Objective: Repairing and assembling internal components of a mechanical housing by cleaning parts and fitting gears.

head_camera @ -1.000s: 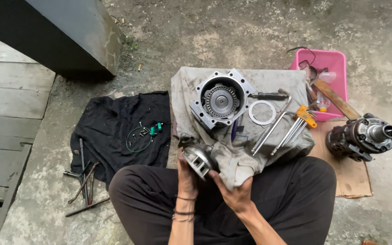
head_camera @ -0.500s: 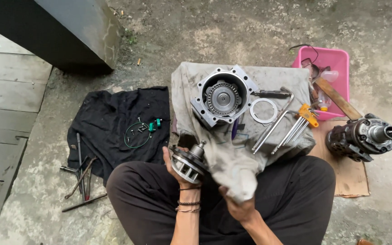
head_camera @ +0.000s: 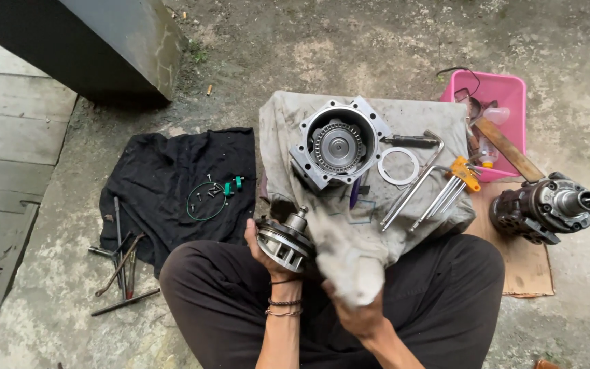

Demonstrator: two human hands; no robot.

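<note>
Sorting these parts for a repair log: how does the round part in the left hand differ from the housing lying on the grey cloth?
The round part is held, tilted; the housing lies flat, open side up. The round part is smaller, the housing squarer-flanged. Both are grey metal.

soft, even daylight — faint shadows, no glare; slight motion blur near centre.

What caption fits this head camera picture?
Left hand holds a round metal gear part; right hand grips the grey cloth.
</note>
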